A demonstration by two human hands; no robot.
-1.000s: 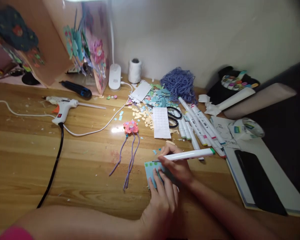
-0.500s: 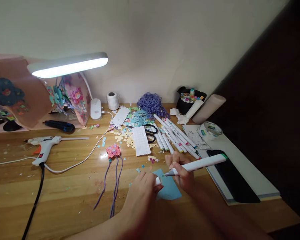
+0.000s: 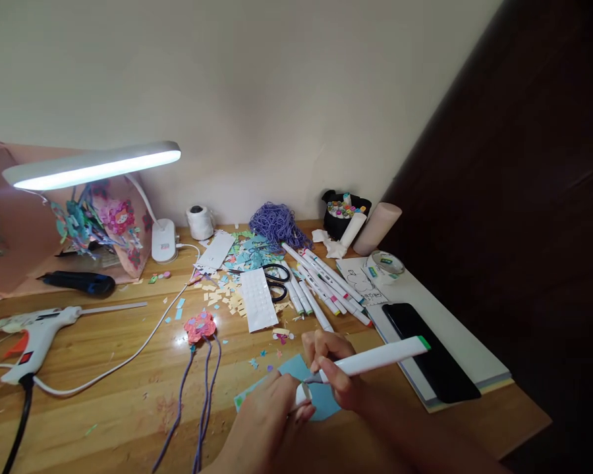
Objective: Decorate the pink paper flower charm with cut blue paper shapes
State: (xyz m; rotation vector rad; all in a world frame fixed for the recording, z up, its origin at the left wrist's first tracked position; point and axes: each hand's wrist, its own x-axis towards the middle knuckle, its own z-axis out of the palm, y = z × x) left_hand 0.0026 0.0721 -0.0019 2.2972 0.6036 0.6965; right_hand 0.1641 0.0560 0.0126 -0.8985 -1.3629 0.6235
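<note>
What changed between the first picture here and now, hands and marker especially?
The left hand no longer presses flat on the blue paper; it holds a white cap. The right hand still grips the marker, but its tip has moved away from the green dots to the cap. The camera view has shifted. The glue gun, pink flower and purple yarn stayed put.

A: Hidden?
B: Blue paper (image 3: 325, 403), partly, by left hand (image 3: 264, 411) and right hand (image 3: 333, 368). Scissors (image 3: 278, 282), mid-blade, under white sheet (image 3: 258, 299).
A: Cut off?
B: Pink box (image 3: 24, 230), left; purple strands (image 3: 207, 382), near.
A: Marker (image 3: 380, 355) touching cap (image 3: 303, 395)?
B: Too small to tell.
</note>
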